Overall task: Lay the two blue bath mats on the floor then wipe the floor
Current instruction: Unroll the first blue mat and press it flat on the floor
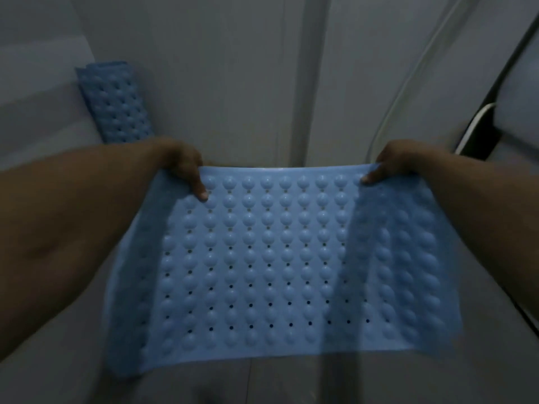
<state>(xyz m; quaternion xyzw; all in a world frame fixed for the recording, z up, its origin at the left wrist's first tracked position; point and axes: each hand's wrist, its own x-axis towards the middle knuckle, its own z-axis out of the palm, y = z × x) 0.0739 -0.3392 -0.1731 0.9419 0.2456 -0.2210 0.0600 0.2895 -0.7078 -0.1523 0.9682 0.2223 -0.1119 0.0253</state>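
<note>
**Blue Bath Mat Held Spread by Both Hands**

Nearest the camera, the lower edge of a light blue, rectangular rubber bath mat (277, 272) hangs free above the grey floor (291, 383). The mat surface carries rows of rounded raised bumps with small round drain holes between them. Both side margins of the mat curl downward and lie in shadow; the central panel is brightly lit.

Two bare forearms enter from the left and right frame edges and converge on the far edge of the mat. The left hand (183, 164) pinches the far left corner, with the thumb pressed on the upper bumped face and the remaining fingers hidden behind the edge. The right hand (390, 161) pinches the far right corner in the same manner, thumb on top. The far edge is stretched taut between the two hands.

Beyond the left hand, a second blue bumped rubber bath mat (113, 103) stands folded or rolled against the pale grey wall (218, 68); whether it is folded or rolled cannot be determined. A dark-framed curved panel (481, 123) occupies the far right.
</note>
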